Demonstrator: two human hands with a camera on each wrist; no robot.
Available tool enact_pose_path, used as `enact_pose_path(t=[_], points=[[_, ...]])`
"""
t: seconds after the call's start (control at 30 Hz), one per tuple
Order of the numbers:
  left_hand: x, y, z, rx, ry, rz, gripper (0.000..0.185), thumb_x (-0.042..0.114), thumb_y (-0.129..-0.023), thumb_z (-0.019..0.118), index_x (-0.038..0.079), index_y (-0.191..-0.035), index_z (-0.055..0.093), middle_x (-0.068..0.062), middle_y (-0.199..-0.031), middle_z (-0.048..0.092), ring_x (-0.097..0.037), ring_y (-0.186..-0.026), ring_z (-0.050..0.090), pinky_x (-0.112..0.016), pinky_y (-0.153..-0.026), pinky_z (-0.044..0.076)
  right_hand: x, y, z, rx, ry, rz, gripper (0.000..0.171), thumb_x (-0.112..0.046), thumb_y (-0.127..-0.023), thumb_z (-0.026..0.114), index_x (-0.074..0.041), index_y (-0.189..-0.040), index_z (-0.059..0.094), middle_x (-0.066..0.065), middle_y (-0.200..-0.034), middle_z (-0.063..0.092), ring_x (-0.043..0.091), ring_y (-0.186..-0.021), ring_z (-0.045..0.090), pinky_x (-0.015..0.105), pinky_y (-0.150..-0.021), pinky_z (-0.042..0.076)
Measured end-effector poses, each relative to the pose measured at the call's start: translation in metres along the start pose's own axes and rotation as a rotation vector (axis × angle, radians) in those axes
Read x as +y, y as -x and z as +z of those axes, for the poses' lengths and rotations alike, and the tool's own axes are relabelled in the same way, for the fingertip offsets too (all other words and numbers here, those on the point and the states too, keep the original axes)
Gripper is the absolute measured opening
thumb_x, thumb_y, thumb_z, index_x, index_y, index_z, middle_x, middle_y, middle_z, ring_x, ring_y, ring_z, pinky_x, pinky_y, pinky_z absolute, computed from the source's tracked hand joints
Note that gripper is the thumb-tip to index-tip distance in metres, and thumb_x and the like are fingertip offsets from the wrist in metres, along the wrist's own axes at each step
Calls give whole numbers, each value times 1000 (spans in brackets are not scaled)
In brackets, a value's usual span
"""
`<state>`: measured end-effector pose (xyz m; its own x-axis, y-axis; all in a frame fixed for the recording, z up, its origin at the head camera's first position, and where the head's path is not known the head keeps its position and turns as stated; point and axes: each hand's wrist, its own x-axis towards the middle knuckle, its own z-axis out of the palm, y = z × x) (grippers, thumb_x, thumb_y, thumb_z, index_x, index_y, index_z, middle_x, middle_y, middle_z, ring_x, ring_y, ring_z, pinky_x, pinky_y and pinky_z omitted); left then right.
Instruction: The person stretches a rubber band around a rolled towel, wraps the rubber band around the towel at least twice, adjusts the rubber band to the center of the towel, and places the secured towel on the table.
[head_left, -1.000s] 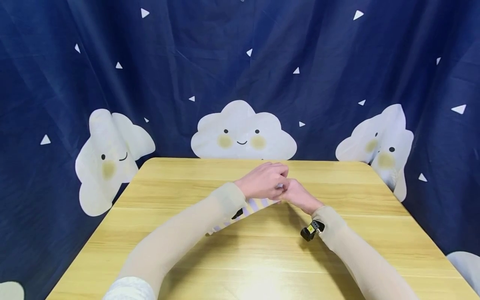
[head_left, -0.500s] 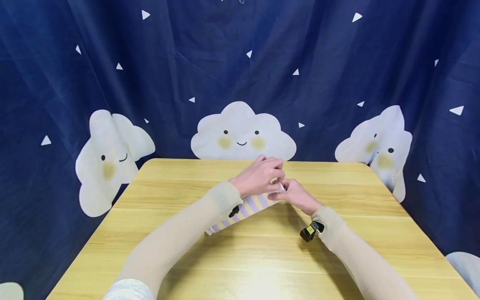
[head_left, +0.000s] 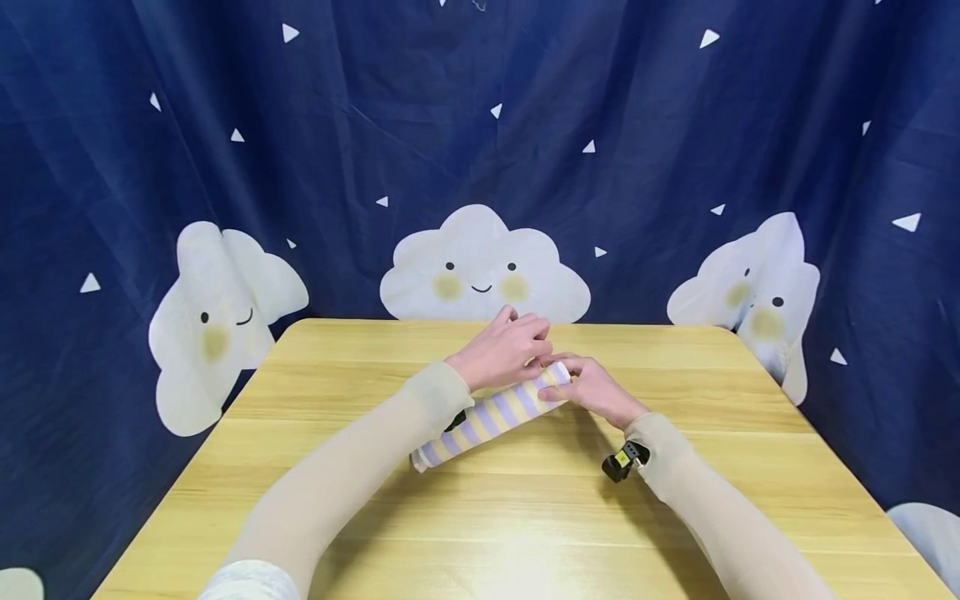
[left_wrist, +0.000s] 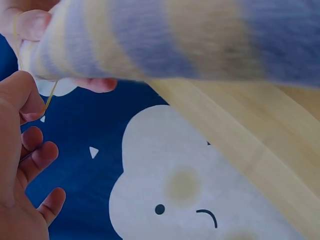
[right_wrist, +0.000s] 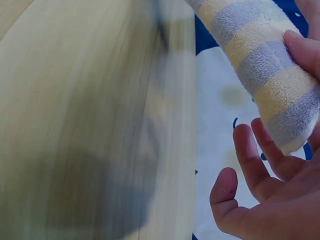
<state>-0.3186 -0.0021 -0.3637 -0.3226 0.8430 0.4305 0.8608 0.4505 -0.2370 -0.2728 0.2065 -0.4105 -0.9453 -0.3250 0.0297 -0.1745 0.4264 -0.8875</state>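
A rolled towel (head_left: pixel 487 423) with lilac and pale yellow stripes slants above the table, its upper right end between the hands. My right hand (head_left: pixel 597 393) holds that end; in the right wrist view its thumb lies on the striped terry cloth (right_wrist: pixel 272 70) while several fingers stand off it. My left hand (head_left: pixel 504 352) is at the far side of the roll. In the left wrist view it pinches a thin yellow rubber band (left_wrist: pixel 49 100), stretched from the towel's end, between thumb and forefinger. The other fingers (left_wrist: pixel 42 157) are loosely bent. The head view hides the band.
A wooden table (head_left: pixel 562 517) lies under both arms. Behind it hangs a dark blue curtain (head_left: pixel 480 158) with white clouds and triangles. A small black wrist camera (head_left: pixel 618 462) sits at the right cuff; another (head_left: pixel 456 421) is partly hidden at the left cuff.
My left hand has shifted left, away from the towel's upper end, uncovering more of the stripes. My right hand stays nearly in place, its fingers more apart from the left hand's.
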Motion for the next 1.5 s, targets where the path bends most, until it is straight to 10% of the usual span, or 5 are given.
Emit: enact_pose_path(t=[0.47,0.73,0.9,1.13,1.5], points=[[0,16,10,-156,82,-29,13,22,-92,64,27,-80,60,11,-85,49,-10,-82,45,-30,-77,32,7,4,-4,41,-54,4,34,-25,-83,83,-9,-111,74,7,-117,69,20,-94,65,34,-78,56],[13,30,12,-242,626,-151,5,17,-94,59,21,-95,60,6,-99,54,-14,-90,56,-23,-77,48,12,5,-3,62,-51,-22,22,-22,-84,82,-6,-97,75,2,-87,73,14,-78,64,37,-72,55],[24,36,19,-303,706,-241,20,32,-98,61,23,-106,46,4,-90,52,-11,-76,52,-22,-62,45,13,5,-3,77,-69,-51,23,-22,-86,80,-4,-99,75,2,-87,73,13,-76,63,36,-71,55],[24,38,32,-226,733,-267,16,25,-102,59,22,-102,44,3,-83,55,-8,-64,51,-19,-57,41,10,5,-5,93,-23,-37,29,-36,-85,81,-10,-98,77,5,-88,74,16,-73,62,37,-69,56],[8,40,26,-92,829,-373,27,25,-101,62,19,-88,39,4,-69,34,-8,-62,41,-21,-57,35,7,15,-16,204,385,-160,48,-53,-99,57,-17,-68,65,-3,-62,55,11,-57,47,25,-54,39]])
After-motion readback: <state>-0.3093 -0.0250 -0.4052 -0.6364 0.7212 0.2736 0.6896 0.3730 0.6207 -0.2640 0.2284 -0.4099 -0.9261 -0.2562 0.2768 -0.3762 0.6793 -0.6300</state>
